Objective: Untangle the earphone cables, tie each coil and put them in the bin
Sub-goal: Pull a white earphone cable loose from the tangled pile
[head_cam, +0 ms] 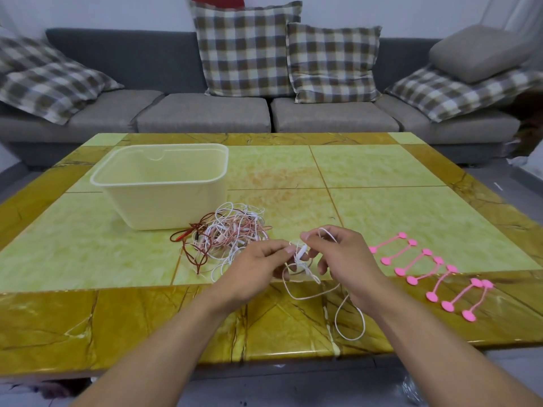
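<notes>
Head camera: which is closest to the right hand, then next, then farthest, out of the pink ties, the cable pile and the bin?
From the right hand:
1. Pink ties, just to its right on the table.
2. Cable pile, to its left, beyond the left hand.
3. Bin, farthest, at the back left behind the pile.

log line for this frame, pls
stage: untangling | left hand + right hand: pinching white earphone cable | tangled pile: on table | bin: empty | pink ties: unused
</notes>
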